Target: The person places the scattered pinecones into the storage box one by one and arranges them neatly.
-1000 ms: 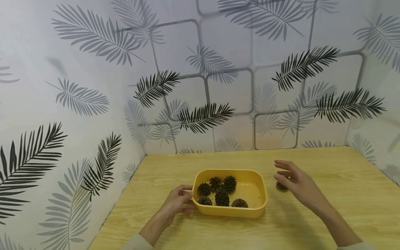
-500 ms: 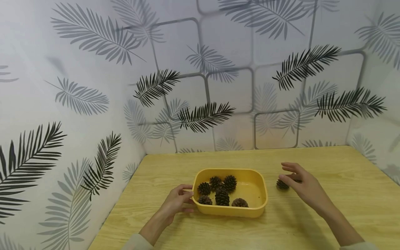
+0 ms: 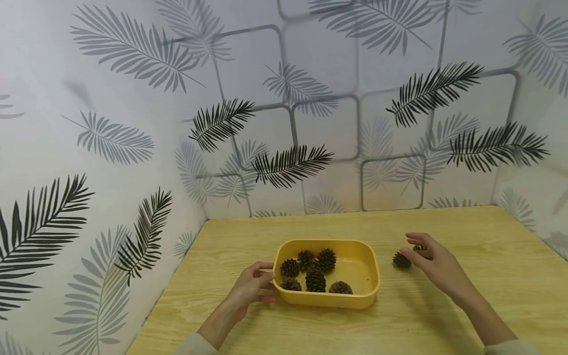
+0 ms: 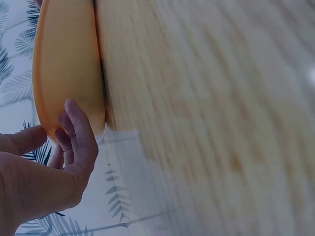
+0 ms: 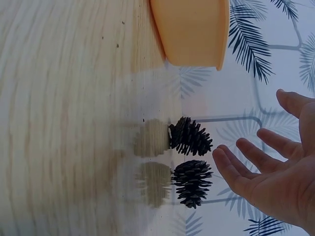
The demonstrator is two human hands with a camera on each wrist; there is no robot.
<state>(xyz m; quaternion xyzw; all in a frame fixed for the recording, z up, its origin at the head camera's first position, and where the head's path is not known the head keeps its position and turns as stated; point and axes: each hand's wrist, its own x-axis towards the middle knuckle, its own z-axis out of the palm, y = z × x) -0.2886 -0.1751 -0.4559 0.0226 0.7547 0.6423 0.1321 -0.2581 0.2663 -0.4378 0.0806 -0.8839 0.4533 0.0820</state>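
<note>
A yellow plastic tub (image 3: pixel 326 299) stands on the table with several pine cones (image 3: pixel 315 281) inside, mostly toward its left half. My left hand (image 3: pixel 252 288) holds the tub's left end; in the left wrist view the thumb (image 4: pixel 32 139) is at the rim and the fingers bend along the outer wall. To the right of the tub, my right hand (image 3: pixel 437 266) hovers beside two loose pine cones. One cone (image 3: pixel 401 260) shows left of the thumb; the other cone (image 3: pixel 419 249) is partly hidden behind the hand. In the right wrist view the right fingers (image 5: pixel 266 152) are spread and apart from both cones.
The wood-grain table (image 3: pixel 248 330) runs back to a wall covering (image 3: pixel 319 197) with leaf prints. A similar leaf-print covering (image 3: pixel 106 197) rises along the left side. Small dark specks (image 5: pixel 117 45) lie on the table near the tub.
My right hand has moved to the right and slightly lower, so that both loose pine cones now show. The left hand and the tub have stayed put.
</note>
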